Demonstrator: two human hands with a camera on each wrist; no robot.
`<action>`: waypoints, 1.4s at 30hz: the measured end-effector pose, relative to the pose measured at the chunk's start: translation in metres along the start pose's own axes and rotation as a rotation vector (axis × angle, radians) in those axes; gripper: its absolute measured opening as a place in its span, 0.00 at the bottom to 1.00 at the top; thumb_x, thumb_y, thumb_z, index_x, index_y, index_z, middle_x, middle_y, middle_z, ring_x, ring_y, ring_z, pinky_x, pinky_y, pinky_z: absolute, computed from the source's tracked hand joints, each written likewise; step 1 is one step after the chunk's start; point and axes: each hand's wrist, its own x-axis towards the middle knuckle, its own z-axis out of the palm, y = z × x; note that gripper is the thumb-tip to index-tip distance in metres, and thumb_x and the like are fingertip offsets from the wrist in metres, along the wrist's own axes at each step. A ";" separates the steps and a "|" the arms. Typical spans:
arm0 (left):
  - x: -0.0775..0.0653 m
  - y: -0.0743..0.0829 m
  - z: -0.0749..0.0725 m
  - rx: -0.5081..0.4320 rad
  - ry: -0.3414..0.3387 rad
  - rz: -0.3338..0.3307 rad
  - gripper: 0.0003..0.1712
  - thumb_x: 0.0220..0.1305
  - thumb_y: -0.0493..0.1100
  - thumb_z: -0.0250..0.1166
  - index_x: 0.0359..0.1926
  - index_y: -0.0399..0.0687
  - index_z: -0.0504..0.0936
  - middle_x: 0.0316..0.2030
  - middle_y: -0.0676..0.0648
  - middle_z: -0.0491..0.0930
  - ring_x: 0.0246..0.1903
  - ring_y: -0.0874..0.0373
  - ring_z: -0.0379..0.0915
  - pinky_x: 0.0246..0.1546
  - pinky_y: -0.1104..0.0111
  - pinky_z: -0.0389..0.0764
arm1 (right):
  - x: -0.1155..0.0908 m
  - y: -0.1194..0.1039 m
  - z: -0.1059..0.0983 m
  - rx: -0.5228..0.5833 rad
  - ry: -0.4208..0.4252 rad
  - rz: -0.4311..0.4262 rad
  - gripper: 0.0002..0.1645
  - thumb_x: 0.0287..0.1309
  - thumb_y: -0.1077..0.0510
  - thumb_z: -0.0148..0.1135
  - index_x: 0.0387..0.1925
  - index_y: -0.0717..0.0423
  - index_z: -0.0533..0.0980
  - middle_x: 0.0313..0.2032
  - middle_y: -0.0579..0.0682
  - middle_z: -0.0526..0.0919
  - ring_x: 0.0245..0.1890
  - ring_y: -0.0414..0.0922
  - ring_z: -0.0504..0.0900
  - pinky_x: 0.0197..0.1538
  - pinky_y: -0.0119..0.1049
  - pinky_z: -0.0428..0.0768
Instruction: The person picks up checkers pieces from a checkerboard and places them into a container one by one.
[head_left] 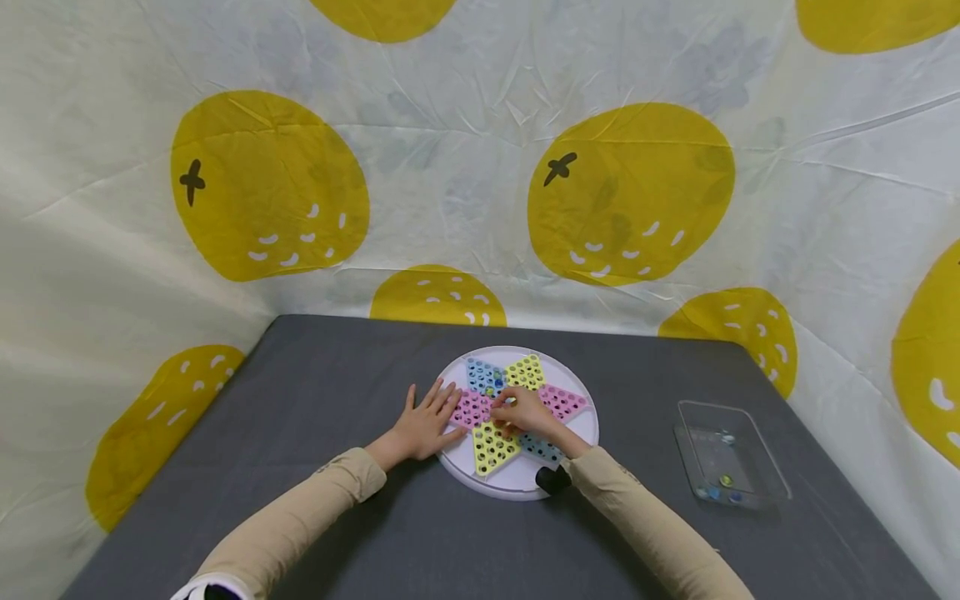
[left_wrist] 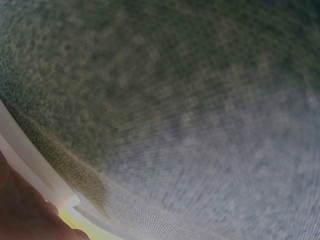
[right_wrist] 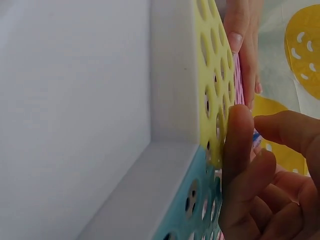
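A round white Chinese checkers board (head_left: 459,472) carries a star of yellow, pink and blue perforated triangles. My left hand (head_left: 424,423) rests on its left edge, fingers straight and spread by the pink triangle (head_left: 472,408). Over the middle of the star is my right hand (head_left: 525,411), thumb and forefinger brought together. Between those fingers in the right wrist view shows a small blue marble (right_wrist: 256,136), mostly hidden. Several marbles (head_left: 498,382) sit in the far blue triangle. The left wrist view holds mainly blurred grey cloth, with part of the hand (left_wrist: 25,210) at lower left.
A clear plastic box (head_left: 731,450) stands right of the board with several loose marbles (head_left: 726,481) in it. Dark grey cloth (head_left: 337,358) covers the table. A white curtain with yellow fruit prints (head_left: 450,183) hangs behind and along the sides.
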 end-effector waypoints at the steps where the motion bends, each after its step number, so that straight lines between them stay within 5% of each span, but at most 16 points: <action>1: 0.000 0.000 0.000 -0.001 0.001 0.000 0.41 0.62 0.68 0.39 0.69 0.53 0.44 0.70 0.50 0.43 0.70 0.51 0.30 0.61 0.40 0.38 | -0.001 0.001 -0.001 -0.009 0.002 0.003 0.10 0.55 0.59 0.57 0.36 0.62 0.74 0.23 0.53 0.81 0.14 0.39 0.75 0.20 0.29 0.74; 16: 0.002 -0.001 0.002 0.000 0.018 0.002 0.41 0.62 0.68 0.37 0.69 0.54 0.44 0.70 0.50 0.43 0.70 0.52 0.30 0.61 0.41 0.38 | -0.018 0.015 -0.018 -0.052 -0.006 -0.029 0.10 0.54 0.58 0.58 0.34 0.62 0.75 0.21 0.54 0.81 0.14 0.41 0.78 0.18 0.32 0.72; 32: -0.002 0.001 -0.001 -0.025 0.023 0.018 0.41 0.62 0.67 0.40 0.69 0.51 0.47 0.70 0.48 0.45 0.70 0.49 0.32 0.60 0.40 0.38 | -0.042 0.023 -0.037 -0.100 0.039 0.046 0.10 0.53 0.56 0.59 0.33 0.59 0.74 0.20 0.50 0.81 0.14 0.39 0.78 0.18 0.29 0.70; 42: -0.001 0.000 -0.001 -0.033 0.025 0.024 0.41 0.62 0.66 0.41 0.69 0.51 0.46 0.70 0.47 0.45 0.69 0.48 0.32 0.60 0.39 0.38 | -0.058 0.036 -0.056 -0.136 0.021 -0.008 0.10 0.54 0.56 0.58 0.33 0.60 0.74 0.22 0.54 0.82 0.15 0.41 0.79 0.17 0.30 0.71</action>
